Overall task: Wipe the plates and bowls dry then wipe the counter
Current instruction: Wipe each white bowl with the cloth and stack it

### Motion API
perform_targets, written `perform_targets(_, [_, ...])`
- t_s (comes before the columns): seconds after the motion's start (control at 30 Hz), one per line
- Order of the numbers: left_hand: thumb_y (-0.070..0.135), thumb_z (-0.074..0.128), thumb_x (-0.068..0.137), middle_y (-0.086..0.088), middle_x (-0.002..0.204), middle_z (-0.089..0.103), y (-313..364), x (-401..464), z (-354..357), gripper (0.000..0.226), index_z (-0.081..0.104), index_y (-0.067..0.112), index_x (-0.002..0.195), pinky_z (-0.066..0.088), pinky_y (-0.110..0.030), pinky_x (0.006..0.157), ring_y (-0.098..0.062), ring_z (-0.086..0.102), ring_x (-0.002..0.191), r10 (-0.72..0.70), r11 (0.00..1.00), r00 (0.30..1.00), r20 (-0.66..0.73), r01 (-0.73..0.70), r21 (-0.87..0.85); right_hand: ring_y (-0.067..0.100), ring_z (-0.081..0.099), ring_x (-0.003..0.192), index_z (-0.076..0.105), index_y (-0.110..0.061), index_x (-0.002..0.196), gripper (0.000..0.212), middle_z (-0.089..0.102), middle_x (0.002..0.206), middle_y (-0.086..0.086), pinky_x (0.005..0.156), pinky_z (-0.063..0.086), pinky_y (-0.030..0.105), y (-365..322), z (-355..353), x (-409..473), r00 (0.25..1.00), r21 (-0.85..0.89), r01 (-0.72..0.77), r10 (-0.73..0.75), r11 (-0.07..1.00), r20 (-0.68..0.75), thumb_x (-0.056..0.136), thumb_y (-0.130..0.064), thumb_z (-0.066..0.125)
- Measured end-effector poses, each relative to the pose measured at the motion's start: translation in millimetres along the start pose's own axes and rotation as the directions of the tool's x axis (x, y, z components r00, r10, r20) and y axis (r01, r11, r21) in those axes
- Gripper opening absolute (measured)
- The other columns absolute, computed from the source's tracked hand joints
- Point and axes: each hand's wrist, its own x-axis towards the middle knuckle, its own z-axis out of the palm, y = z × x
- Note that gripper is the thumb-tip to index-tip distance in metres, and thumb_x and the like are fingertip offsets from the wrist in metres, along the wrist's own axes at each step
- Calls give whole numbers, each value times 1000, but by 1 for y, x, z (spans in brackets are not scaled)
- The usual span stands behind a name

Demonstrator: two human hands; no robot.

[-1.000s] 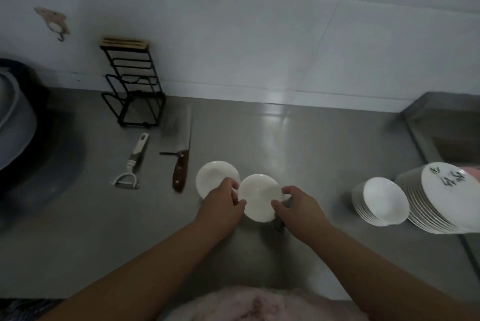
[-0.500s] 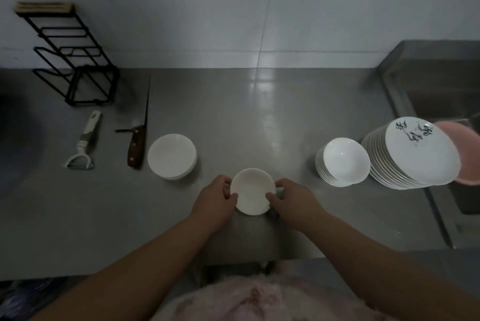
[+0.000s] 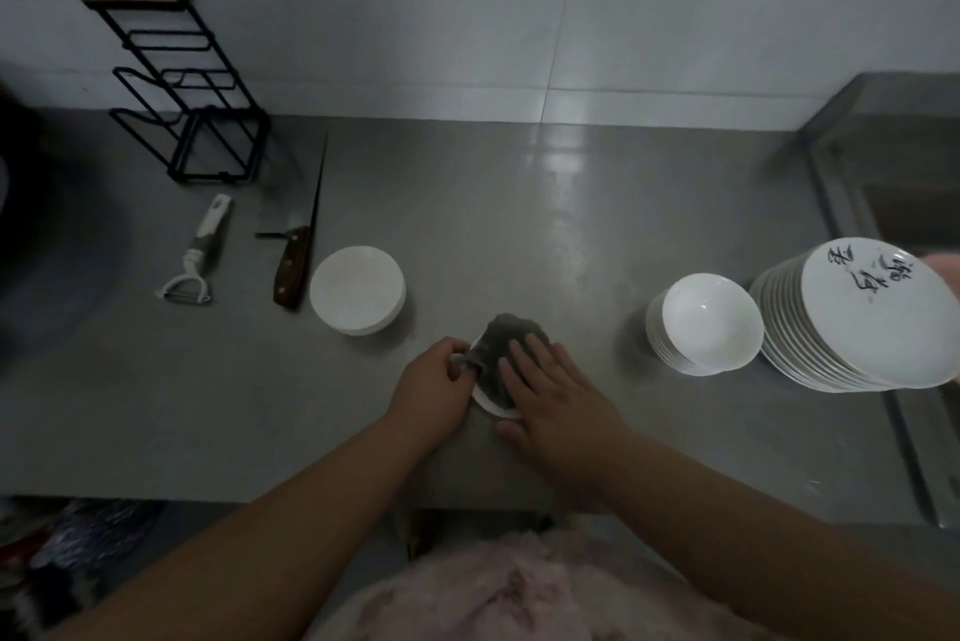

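While stretching wide across the frame, steel counter (image 3: 519, 235) carries everything, backed by pale wall tiles (image 3: 415, 6). Over at far right, tall stack of plates (image 3: 857, 323), leaning, top face tipped toward the camera with dark brush lettering on it. Just beside it on the left, stack of bowls (image 3: 701, 328), rims tilted the same way, touching or nearly touching the plates; cannot tell which. At back left, black wire rack (image 3: 187, 95) standing against the wall. Left of centre, finished pile of small dishes (image 3: 357, 289), sitting flat, open side up. Close beside that, touching or not is unclear, cleaver (image 3: 300, 240) lying with long axis running front to back, wooden handle nearest the camera, blade pointing at the wall. Further left, peeler (image 3: 200, 256), also lengthwise front to back, white handle aimed at the rack, blade end toward the near edge.

Now down to the action, centre front, near the counter's near edge: small white dish (image 3: 493, 404), mostly covered, only a sliver of rim showing at its near side. Grey cloth (image 3: 498, 341) bunched over it. Left hand (image 3: 434, 393) curled, fingers clamped on the dish's left rim and on a corner of the cloth. Right hand (image 3: 550, 393) flat, fingers straight and spread a little, pressing the cloth down onto the dish, fingertips pointing away toward the wall, thumb resting off the near rim.
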Motion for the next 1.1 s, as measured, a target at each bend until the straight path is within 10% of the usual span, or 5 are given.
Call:
perform_targets(0.23, [26,64,92,6,79,68,-1,4,6,22,58,33,112,53,-33,73,-15,67,74,-16,999,998,65,19,-47,31,6,159,8,-18,166,113,3,172,12,129,0,45,-8,0,16,996,101,-35,26,994,85,78,-86,-18])
perform_targets(0.37, [20,64,92,0,72,68,-1,8,5,22,59,34,108,55,-36,73,-19,68,69,-17,998,999,45,20,-66,27,33,151,42,-19,157,92,38,163,9,129,15,44,7,0,18,994,111,84,-91,990,56,95,-79,11])
perform_targets(0.5, [16,63,91,14,69,58,3,12,3,24,64,30,111,38,-15,62,2,55,66,50,999,998,48,-51,14,26,62,113,76,-18,103,61,72,109,3,114,39,44,38,-11,15,962,-2,270,-270,963,-41,97,-68,41])
perform_targets(0.87, [20,57,84,0,86,71,10,5,11,28,59,37,107,61,-47,78,-25,72,78,-102,987,992,79,111,-113,34,32,151,53,-17,149,79,47,156,13,124,11,48,19,8,-6,999,-12,35,-35,999,-4,98,-72,27])
perform_targets(1.1, [29,61,95,2,93,66,27,26,-1,18,64,26,112,41,-27,75,-22,63,92,27,984,999,34,-33,176,35,31,152,50,-16,151,83,46,157,12,126,19,52,27,5,0,995,-68,101,-99,993,31,94,-73,32])
